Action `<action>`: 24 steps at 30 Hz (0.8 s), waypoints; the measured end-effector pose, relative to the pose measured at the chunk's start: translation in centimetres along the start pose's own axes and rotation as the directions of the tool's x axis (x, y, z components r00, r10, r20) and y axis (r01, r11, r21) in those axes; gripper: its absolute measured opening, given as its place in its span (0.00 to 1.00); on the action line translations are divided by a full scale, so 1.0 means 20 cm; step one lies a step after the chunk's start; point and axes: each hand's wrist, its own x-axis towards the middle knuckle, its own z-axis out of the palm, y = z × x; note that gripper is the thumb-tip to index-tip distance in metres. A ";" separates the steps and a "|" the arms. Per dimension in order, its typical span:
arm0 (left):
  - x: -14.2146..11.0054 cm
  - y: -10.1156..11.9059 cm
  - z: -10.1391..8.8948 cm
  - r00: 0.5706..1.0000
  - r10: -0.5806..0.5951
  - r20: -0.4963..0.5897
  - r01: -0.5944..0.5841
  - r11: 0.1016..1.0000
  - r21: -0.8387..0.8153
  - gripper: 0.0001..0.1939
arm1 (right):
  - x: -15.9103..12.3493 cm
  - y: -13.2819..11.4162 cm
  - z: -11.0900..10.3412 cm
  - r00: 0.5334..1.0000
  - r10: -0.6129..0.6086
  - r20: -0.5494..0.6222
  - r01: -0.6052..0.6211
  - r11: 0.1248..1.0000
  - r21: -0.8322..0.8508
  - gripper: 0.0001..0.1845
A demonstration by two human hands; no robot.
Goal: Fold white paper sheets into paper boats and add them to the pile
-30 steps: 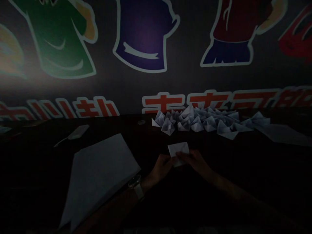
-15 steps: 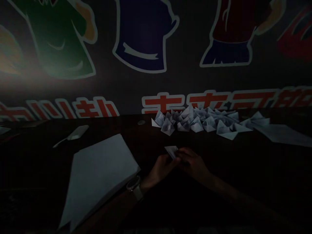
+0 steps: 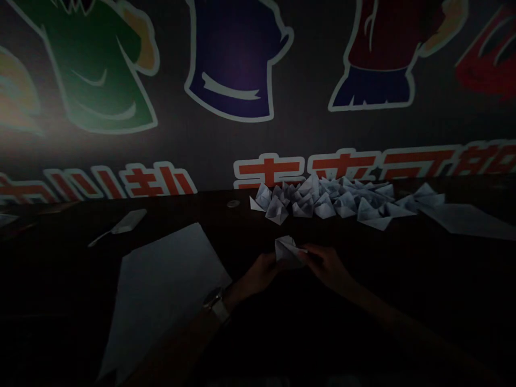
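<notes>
A small folded white paper [image 3: 287, 251] is held between my two hands above the dark table. My left hand [image 3: 261, 273], with a watch on its wrist, pinches the paper's left side. My right hand [image 3: 327, 265] grips its right corner between thumb and fingers. Creases and a partly spread fold show on the paper; its lower part is dim. Beyond my hands lies a pile of folded paper boats [image 3: 325, 200], pale and pointed, crowded together.
A stack of white paper sheets [image 3: 161, 290] lies to the left, partly under my left forearm. Behind it is a white object with a thin end [image 3: 131, 220]. A small round disc [image 3: 233, 203] and a flat sheet [image 3: 470, 220] lie further back, before a painted wall [image 3: 161, 150].
My hands have moved slightly apart. The folded paper between them has opened wider and shows more of its surface. The pile and the sheets stay put.
</notes>
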 end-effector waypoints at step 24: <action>-0.04 0.06 0.08 0.980 0.085 -0.182 -0.027 0.954 0.299 0.22 | -0.04 -0.13 0.06 0.984 0.019 0.178 -0.064 0.966 0.249 0.09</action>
